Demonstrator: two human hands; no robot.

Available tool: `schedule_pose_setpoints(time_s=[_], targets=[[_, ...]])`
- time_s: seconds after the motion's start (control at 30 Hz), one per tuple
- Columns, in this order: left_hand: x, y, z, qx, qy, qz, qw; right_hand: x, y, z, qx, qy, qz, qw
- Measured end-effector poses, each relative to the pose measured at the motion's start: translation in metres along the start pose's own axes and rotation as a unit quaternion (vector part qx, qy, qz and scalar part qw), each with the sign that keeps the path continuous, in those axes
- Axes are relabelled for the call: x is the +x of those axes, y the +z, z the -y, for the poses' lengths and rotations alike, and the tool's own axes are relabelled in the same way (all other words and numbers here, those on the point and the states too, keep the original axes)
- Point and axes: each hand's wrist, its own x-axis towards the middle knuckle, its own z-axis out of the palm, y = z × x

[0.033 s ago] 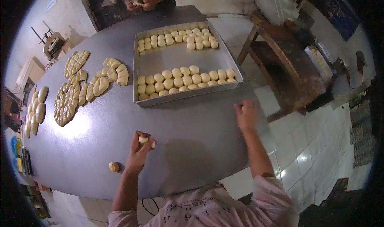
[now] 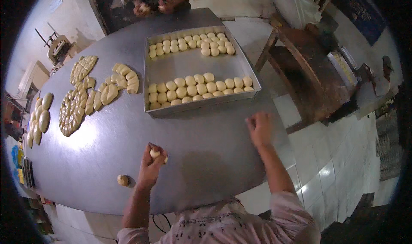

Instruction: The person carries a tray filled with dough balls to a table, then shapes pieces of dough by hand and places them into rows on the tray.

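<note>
My left hand point(image 2: 150, 169) is closed round a lump of pale dough point(image 2: 155, 154), which bulges out between thumb and fingers above the metal table. On the right, my right hand point(image 2: 261, 131) hovers over the table's right part with fingers curled and thumb a little apart; whether anything is inside is hidden. A small dough piece point(image 2: 123, 180) lies left of my left wrist. Beyond both hands stands a square metal tray point(image 2: 171, 66), with rows of round dough balls point(image 2: 201, 89) along its near side and more balls point(image 2: 218, 46) at its far side.
Cut dough portions point(image 2: 73, 111) spread over the left of the table point(image 2: 107, 145), with smooth oval dough pieces point(image 2: 39, 117) at its left edge. Across the table, a person's hands point(image 2: 152, 7) hold something pale. A wooden rack point(image 2: 300, 68) stands on the tiled floor at right.
My right hand has dropped slightly toward me, its thumb now further from the fingers. My left hand keeps its dough. The other person's hands have moved apart.
</note>
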Motion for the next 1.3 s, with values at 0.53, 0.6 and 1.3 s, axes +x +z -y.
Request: schedule_pose_setpoints(time_s=[0.53, 0.6, 1.3], targets=[[0.003, -0.029, -0.01, -0.051, -0.01, 0.001, 0.999, 0.185, 0.059, 0.077, 0.321, 0.122, -0.121, 0.932], [0.009, -0.044, -0.008, -0.024, 0.058, 0.041, 0.997, 0.135, 0.028, 0.157, 0.464, 0.05, -0.016, 0.884], [0.279, -0.328, 0.031, 0.511, -0.019, -0.42, 0.75, -0.069, 0.031, 0.126, -0.009, -0.014, 0.076, 0.997]])
